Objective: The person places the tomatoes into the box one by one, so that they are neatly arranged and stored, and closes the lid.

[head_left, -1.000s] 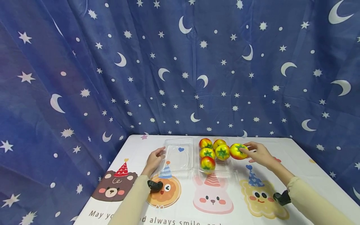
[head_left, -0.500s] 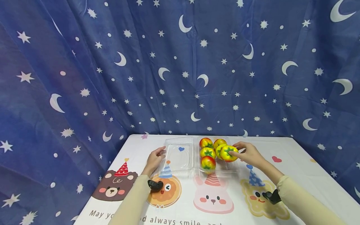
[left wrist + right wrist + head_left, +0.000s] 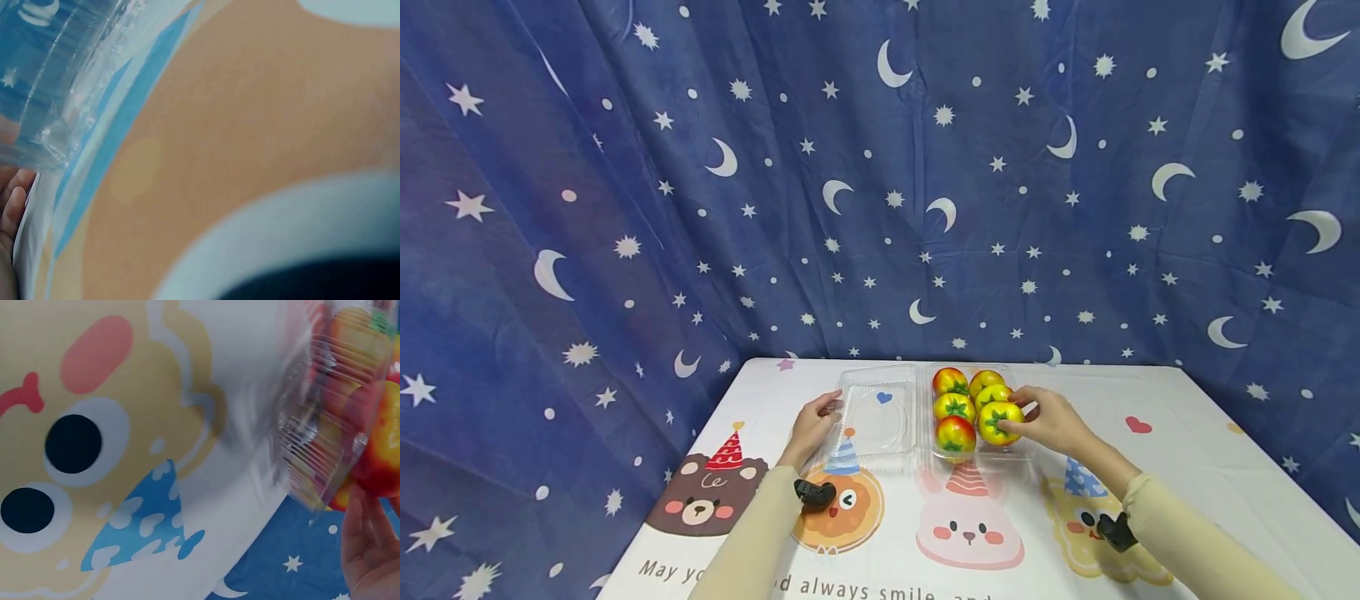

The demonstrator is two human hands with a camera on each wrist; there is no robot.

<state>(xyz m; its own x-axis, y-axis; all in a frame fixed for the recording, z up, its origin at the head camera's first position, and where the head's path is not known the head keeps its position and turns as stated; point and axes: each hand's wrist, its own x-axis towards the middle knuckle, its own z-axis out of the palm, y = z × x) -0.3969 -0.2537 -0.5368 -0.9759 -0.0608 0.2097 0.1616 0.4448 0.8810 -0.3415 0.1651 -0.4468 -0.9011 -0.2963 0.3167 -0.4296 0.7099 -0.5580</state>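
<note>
A clear plastic clamshell box lies unfolded on the table, its bare half point(image 3: 876, 429) at left and its filled half point(image 3: 979, 456) at right. Several yellow-and-red fruits point(image 3: 955, 408) with green star-shaped tops sit in the right half in two columns. My left hand point(image 3: 808, 429) holds the left edge of the bare half; in the left wrist view its fingers point(image 3: 14, 209) show beside the clear plastic. My right hand point(image 3: 1048, 419) grips a mostly yellow fruit point(image 3: 1000, 425) at the front right of the filled half. In the right wrist view, fingers point(image 3: 356, 531) touch that fruit point(image 3: 382, 447).
A white tablecloth point(image 3: 865, 575) printed with cartoon animals covers the table. Behind it and on the left hangs a blue curtain point(image 3: 820, 275) with stars and moons. A black wrist device point(image 3: 815, 494) sits on the left wrist, another point(image 3: 1117, 532) on the right.
My right hand has carried the fruit leftward and down, from right of the box into the front right place beside the others. My left hand has stayed put.
</note>
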